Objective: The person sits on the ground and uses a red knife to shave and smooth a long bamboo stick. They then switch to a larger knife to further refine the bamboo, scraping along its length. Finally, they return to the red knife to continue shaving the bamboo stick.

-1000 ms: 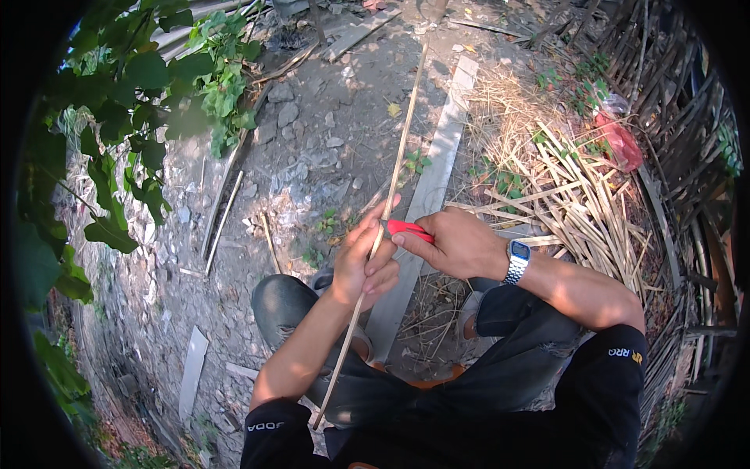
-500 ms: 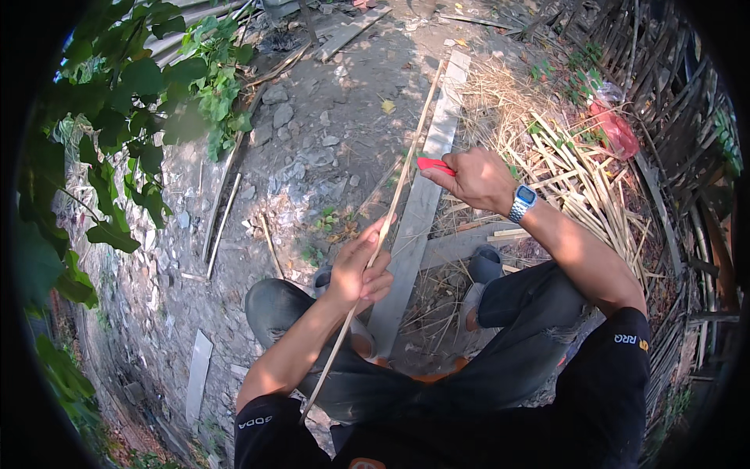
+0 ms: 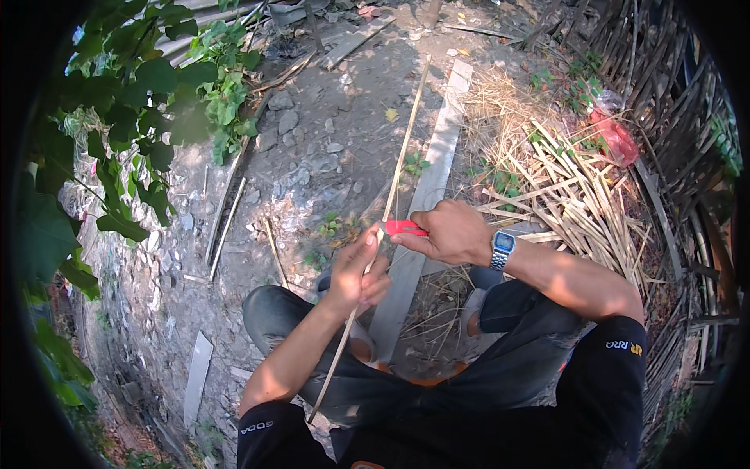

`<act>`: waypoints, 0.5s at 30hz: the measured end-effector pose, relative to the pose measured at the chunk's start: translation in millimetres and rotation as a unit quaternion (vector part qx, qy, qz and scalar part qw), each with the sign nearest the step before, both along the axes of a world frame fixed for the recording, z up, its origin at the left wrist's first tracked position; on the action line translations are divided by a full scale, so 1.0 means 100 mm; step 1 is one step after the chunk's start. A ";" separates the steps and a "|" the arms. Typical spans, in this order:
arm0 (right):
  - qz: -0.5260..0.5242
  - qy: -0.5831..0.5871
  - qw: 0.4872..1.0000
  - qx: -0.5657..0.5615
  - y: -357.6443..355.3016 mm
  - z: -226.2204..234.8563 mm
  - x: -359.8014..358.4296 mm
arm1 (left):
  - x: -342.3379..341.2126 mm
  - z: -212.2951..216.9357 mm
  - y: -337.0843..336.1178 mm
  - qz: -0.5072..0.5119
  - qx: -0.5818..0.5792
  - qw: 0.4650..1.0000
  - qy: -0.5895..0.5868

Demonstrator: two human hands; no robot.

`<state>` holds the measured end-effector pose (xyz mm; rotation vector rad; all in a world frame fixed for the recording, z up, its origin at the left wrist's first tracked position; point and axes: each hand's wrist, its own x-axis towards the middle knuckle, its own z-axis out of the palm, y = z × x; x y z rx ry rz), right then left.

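Observation:
A long, thin bamboo strip (image 3: pixel 406 148) runs from above my left hand down past my left thigh. My left hand (image 3: pixel 358 273) is closed around it near its middle, thumb uppermost. In my right hand (image 3: pixel 457 232) is a red utility knife (image 3: pixel 406 228), gripped in a fist. Its front end meets the strip just above my left thumb; the blade itself is too small to make out. Beneath the strip a long grey plank (image 3: pixel 431 187) lies on the ground, reaching back between my feet.
A pile of split bamboo strips (image 3: pixel 574 187) lies on the right, beside dry shavings (image 3: pixel 500 102) and a red plastic bag (image 3: pixel 613 137). Leafy branches (image 3: pixel 117 117) hang at the left. A stick fence (image 3: pixel 656 70) stands at the far right. Stones and loose sticks litter the ground.
My right hand has brought the knife down and to the left along the strip, close to my left thumb. The strip's far end has swung slightly left; my left hand still grips it.

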<state>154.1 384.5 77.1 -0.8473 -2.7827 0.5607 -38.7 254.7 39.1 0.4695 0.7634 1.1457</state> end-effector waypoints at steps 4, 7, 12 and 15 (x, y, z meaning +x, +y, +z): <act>0.006 0.007 0.999 -0.047 -0.05 -0.14 0.03 | 0.00 -0.02 0.01 -0.022 0.019 0.999 -0.028; 0.003 -0.010 0.999 -0.047 -0.01 -0.18 0.05 | 0.04 -0.02 0.03 -0.003 -0.026 1.000 -0.008; -0.141 -0.003 0.988 -0.064 0.56 -0.35 0.15 | 0.07 -0.05 -0.11 -0.032 -0.073 0.996 0.035; -0.224 -0.052 0.973 -0.020 1.14 -0.35 0.55 | 0.06 -0.14 -0.31 -0.079 -0.098 0.991 0.037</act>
